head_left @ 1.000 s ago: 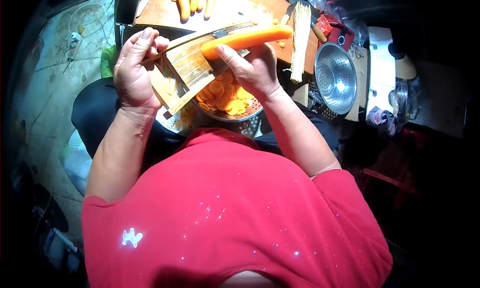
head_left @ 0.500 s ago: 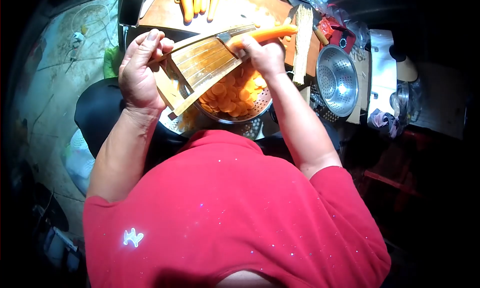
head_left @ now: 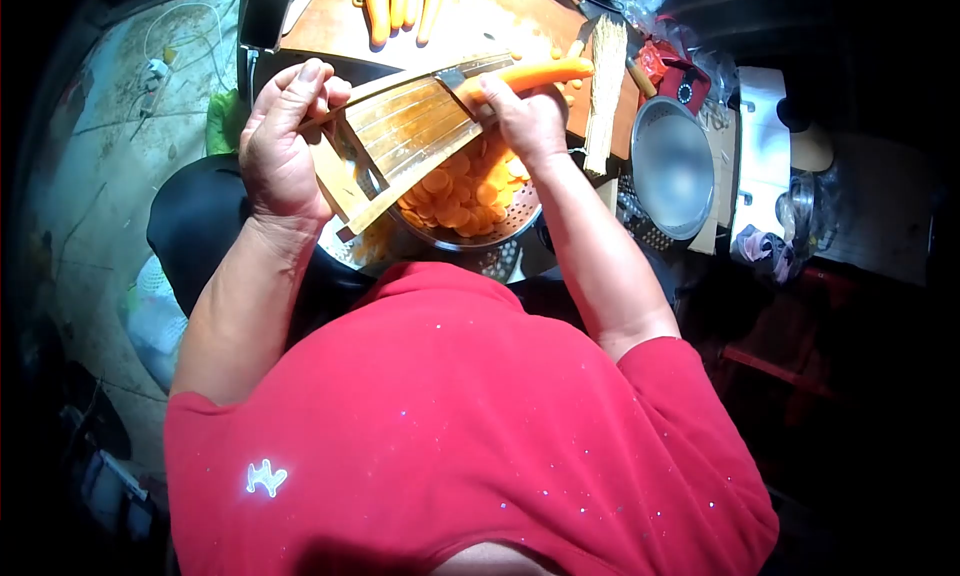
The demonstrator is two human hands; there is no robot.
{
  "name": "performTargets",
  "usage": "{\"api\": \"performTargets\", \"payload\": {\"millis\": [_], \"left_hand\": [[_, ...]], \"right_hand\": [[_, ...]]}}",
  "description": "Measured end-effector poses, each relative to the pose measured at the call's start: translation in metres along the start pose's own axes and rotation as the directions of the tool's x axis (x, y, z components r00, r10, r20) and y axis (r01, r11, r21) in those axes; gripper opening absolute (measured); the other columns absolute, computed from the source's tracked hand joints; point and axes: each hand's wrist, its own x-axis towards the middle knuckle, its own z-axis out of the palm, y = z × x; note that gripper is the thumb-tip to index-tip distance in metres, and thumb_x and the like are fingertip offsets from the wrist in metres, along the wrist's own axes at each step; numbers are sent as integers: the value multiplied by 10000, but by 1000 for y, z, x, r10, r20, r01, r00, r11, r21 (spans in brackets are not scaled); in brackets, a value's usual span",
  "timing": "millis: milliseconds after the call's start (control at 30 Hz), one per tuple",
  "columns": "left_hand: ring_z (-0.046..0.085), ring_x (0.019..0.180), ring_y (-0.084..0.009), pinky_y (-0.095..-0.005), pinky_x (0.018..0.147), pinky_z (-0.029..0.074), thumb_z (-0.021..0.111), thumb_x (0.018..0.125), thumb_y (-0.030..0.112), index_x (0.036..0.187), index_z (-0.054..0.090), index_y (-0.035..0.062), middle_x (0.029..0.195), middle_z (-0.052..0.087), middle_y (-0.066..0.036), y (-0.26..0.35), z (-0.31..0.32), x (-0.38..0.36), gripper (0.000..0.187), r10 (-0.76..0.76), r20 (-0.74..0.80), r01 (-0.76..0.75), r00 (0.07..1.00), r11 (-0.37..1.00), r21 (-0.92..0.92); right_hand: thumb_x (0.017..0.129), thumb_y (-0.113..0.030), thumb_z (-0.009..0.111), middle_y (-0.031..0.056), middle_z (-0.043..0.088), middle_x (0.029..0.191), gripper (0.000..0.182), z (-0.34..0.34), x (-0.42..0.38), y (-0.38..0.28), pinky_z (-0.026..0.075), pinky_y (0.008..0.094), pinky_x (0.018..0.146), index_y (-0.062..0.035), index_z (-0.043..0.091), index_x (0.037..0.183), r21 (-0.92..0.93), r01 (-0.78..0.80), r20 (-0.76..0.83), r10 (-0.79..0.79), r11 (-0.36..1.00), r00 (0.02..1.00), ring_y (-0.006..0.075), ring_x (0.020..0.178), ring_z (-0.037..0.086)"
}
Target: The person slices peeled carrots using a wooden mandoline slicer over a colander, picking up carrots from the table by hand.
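My left hand grips the near left end of a wooden mandoline slicer, which slopes up to the right. A peeled carrot is held by my right hand, its thumb along the side. The carrot's left end rests on the slicer near the dark blade, and its other end points right. Beneath the slicer stands a metal colander with many carrot slices in it. The slicer hides part of the colander.
Several whole carrots lie at the back of the orange-brown board. A straw brush sits right of my right hand. Farther right is another metal bowl, its inside blurred. A green bag is at left.
Both hands keep their grip on the slicer and the carrot, with only a slight shift of the right hand and carrot. The bowl at right now looks blurred inside.
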Motion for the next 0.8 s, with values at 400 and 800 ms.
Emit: {"api": "performTargets", "payload": {"millis": [400,800], "left_hand": [[574,750,-128,-241,759,465,590,901,124,925,620,-1,711,542,-13,-2,-3,-3,131,-8,-7,8,1000,1000,-4],[581,758,-125,-243,758,474,587,899,105,931,619,-2,710,542,-13,-2,-4,-1,116,-16,4,16,1000,1000,-2]], "right_hand": [[839,-248,667,83,671,824,288,8,-8,5,501,248,643,27,658,924,106,-27,28,24,994,999,145,684,626],[775,-264,693,41,680,798,271,16,-9,10,492,275,697,-24,672,900,167,76,27,-81,983,996,154,726,630]]}}
